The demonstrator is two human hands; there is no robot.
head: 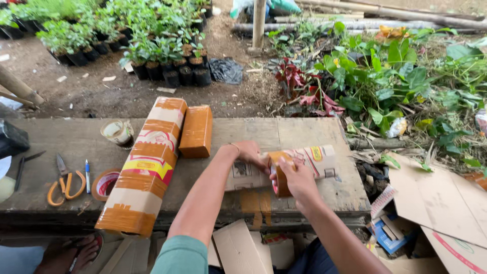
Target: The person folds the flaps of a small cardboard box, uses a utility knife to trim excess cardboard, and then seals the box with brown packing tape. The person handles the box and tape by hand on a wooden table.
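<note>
Outdoor nursery yard, worn wooden counter (304,132) in front of potted seedlings (167,66). Done, by look: long parcel (144,167) at 9 o'clock and small box (196,131) at 11 fully taped brown. Centre carton (284,167) mostly bare, taping judged just begun. Left hand (248,153) presses carton; right hand (297,177) grips tape roll (280,175) against it. Carton's near face hidden behind hands; scissors (65,183) and spare roll (105,183) lie at far 9.
</note>
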